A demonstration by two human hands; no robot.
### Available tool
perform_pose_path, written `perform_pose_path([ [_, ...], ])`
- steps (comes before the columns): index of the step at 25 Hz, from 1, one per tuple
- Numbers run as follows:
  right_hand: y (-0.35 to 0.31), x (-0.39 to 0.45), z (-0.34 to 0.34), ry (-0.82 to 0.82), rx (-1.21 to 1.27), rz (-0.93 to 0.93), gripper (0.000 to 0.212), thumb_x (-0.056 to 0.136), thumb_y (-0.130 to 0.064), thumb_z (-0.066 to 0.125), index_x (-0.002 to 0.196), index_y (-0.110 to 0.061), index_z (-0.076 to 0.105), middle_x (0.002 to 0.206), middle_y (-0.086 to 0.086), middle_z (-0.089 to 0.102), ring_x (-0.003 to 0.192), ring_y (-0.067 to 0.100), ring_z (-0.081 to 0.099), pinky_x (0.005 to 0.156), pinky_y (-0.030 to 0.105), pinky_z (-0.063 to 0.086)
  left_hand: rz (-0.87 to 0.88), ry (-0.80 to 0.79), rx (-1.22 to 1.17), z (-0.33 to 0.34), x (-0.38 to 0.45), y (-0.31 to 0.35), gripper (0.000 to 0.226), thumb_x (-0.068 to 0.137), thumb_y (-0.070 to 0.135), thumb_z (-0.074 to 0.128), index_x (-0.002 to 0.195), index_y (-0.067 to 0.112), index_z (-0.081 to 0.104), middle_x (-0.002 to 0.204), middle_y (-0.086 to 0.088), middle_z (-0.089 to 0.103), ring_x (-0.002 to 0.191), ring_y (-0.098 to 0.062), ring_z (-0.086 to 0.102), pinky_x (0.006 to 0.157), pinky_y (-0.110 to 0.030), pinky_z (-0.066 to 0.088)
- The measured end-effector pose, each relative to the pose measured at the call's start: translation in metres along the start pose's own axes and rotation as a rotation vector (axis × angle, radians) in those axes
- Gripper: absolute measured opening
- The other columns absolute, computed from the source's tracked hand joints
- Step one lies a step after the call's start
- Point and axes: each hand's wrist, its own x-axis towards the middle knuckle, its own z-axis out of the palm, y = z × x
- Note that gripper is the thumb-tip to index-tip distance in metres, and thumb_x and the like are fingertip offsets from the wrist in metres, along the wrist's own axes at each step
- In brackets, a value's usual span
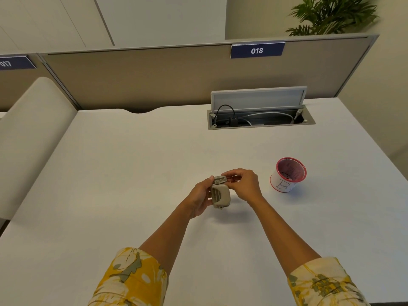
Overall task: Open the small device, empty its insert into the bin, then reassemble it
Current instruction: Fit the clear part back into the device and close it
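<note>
1. While the room is just beige office stuff, a fabric partition (pixel 154 78) with a "018" tag (pixel 257 50) runs along the back, with a potted plant (pixel 331 16) behind it.
2. Big white table (pixel 132 173), mostly bare, with an open cable hatch (pixel 260 117) near the far edge.
3. Paper-cup bin (pixel 288 174) with a red rim sits to the right of the hands, near but not touching. Something dark is inside; can't tell what.
4. Left hand (pixel 199 198) is wrapped around the small beige device (pixel 220 195), held above the table.
5. Right hand (pixel 242 183) pinches the device's top piece (pixel 219 180), fingers curled tight.
6. My guess: the top's either coming off or going back on, can't say which.
</note>
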Motion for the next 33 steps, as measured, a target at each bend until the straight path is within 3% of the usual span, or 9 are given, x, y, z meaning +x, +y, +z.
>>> perform_pose_path([
  [6,-0.004,-0.005,0.005,0.055,0.165,-0.06,0.027,0.077,-0.012,0.08,0.102,-0.019,0.075,0.094,-0.011,0.073,0.083,0.0,0.068,0.07,0.005,0.051,0.024,0.019,-0.091,0.0,0.004,0.01,0.043,0.104,0.037,0.037,0.125,0.01,0.065,0.117,-0.014,0.066,0.105,-0.028,0.059,0.093,-0.048,0.052],
  [11,0.005,-0.006,-0.001,-0.051,0.328,0.132,0.025,0.083,-0.017,0.075,0.108,-0.015,0.073,0.101,0.001,0.074,0.093,0.014,0.071,0.081,0.023,0.058,0.078,0.049,-0.333,-0.006,0.006,0.022,0.045,0.105,0.035,0.036,0.128,0.007,0.062,0.13,-0.017,0.065,0.108,-0.028,0.065,0.097,-0.051,0.051],
  [14,0.012,-0.012,0.001,-0.199,0.483,0.303,0.021,0.088,-0.016,0.069,0.107,-0.006,0.073,0.102,0.012,0.074,0.092,0.023,0.073,0.075,0.027,0.06,0.077,0.061,-0.364,-0.008,0.006,0.022,0.049,0.106,0.035,0.033,0.134,0.002,0.057,0.132,-0.017,0.065,0.107,-0.029,0.067,0.094,-0.049,0.053],
  [18,0.009,-0.011,-0.001,-0.299,0.47,0.375,0.02,0.085,-0.011,0.072,0.103,-0.003,0.074,0.1,0.013,0.076,0.089,0.022,0.075,0.074,0.025,0.06,0.061,0.069,-0.391,-0.009,0.005,0.015,0.049,0.106,0.034,0.033,0.134,0.002,0.056,0.132,-0.018,0.064,0.107,-0.031,0.067,0.093,-0.049,0.053],
  [22,0.006,-0.009,0.002,-0.206,0.427,0.421,0.019,0.078,-0.001,0.074,0.097,-0.001,0.075,0.098,0.017,0.075,0.085,0.025,0.075,0.07,0.025,0.061,0.063,0.059,-0.396,-0.005,0.005,0.016,0.047,0.106,0.033,0.033,0.131,0.002,0.058,0.127,-0.017,0.066,0.105,-0.03,0.067,0.093,-0.047,0.053],
  [28,-0.003,-0.004,0.007,-0.093,0.261,0.427,0.017,0.078,-0.001,0.074,0.077,-0.018,0.074,0.084,0.003,0.074,0.072,0.017,0.073,0.053,0.017,0.056,0.069,0.052,-0.402,-0.003,0.006,0.016,0.047,0.106,0.034,0.032,0.128,0.004,0.06,0.121,-0.016,0.069,0.107,-0.029,0.066,0.099,-0.049,0.049],
  [33,-0.003,-0.006,0.006,-0.132,0.521,0.53,0.016,0.085,0.005,0.065,0.096,-0.004,0.07,0.1,0.016,0.072,0.086,0.024,0.073,0.062,0.022,0.06,0.052,0.028,-0.347,-0.006,0.004,0.021,0.04,0.103,0.031,0.04,0.123,0.006,0.064,0.117,-0.019,0.07,0.102,-0.031,0.067,0.095,-0.048,0.051],
])
